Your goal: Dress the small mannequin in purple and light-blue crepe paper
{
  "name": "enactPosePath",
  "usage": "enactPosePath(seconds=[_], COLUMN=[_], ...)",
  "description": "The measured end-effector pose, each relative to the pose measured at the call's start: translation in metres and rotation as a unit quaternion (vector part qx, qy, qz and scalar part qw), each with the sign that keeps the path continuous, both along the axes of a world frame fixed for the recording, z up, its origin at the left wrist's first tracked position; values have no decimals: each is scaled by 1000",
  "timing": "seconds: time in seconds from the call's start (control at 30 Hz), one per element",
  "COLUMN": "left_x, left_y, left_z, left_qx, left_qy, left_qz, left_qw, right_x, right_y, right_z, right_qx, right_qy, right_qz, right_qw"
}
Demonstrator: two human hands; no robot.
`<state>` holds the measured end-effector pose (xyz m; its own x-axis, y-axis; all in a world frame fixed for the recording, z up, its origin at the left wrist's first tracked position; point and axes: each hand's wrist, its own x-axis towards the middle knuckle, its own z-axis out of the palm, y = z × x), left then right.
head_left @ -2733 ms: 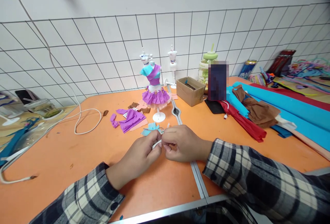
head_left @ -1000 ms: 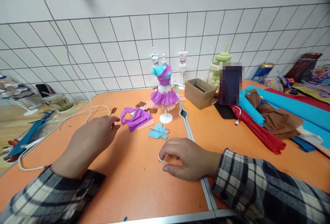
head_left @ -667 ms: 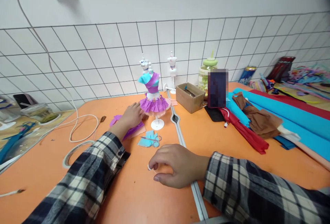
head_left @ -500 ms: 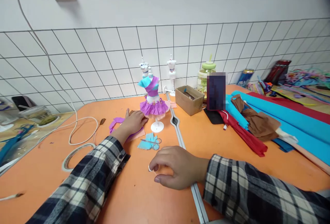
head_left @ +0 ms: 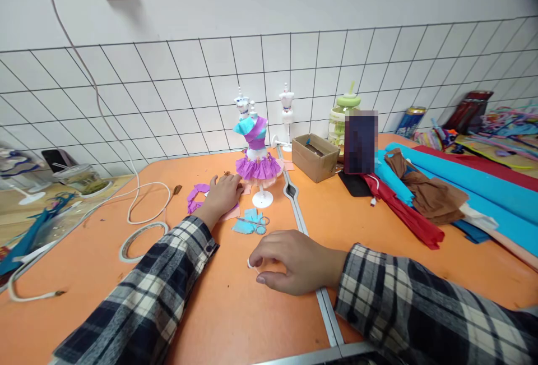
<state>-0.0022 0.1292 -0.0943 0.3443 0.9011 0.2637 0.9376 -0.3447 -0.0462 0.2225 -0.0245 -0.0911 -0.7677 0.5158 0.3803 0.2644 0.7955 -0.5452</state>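
Note:
My left hand (head_left: 225, 194) lies palm down on the table, fingers spread, just left of a small dress form on a round stand. The form wears a blue-and-purple wrapped top (head_left: 254, 132) and a ruffled purple skirt (head_left: 259, 169). Purple crepe paper scraps (head_left: 195, 199) and pale pink pieces surround that hand and partly hide under it. My right hand (head_left: 290, 261) is nearer, fingers curled with a gap to the thumb; a small white bit (head_left: 249, 263) shows at a fingertip. Between the hands, small scissors (head_left: 260, 221) rest on a light-blue paper scrap (head_left: 246, 226).
Behind stand two white dress forms (head_left: 286, 107), a cardboard box (head_left: 315, 157) and a green-lidded bottle (head_left: 344, 121). A blurred-out upright screen (head_left: 360, 143) stands beside red, brown and blue paper (head_left: 432, 191). A tape roll (head_left: 126, 248) and white cable (head_left: 137, 208) lie left.
The view has shifted, so most things appear slightly right and higher. My left hand seems to have moved slightly over the scraps. My right hand keeps its curled pose.

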Motion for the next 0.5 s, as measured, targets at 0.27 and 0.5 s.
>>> enactPosePath(seconds=[0.27,0.5], left_x=[-6,-42], left_y=[-8,-22], left_z=[13,22], left_qx=[91,51], left_qy=[-111,-71], left_qz=[58,145], left_qw=[988,985], right_x=[4,4], right_y=[2,3], right_z=[-2,-3], right_qx=[4,3], right_qy=[13,18], right_qz=[-1,-3], right_qw=[1000,1000])
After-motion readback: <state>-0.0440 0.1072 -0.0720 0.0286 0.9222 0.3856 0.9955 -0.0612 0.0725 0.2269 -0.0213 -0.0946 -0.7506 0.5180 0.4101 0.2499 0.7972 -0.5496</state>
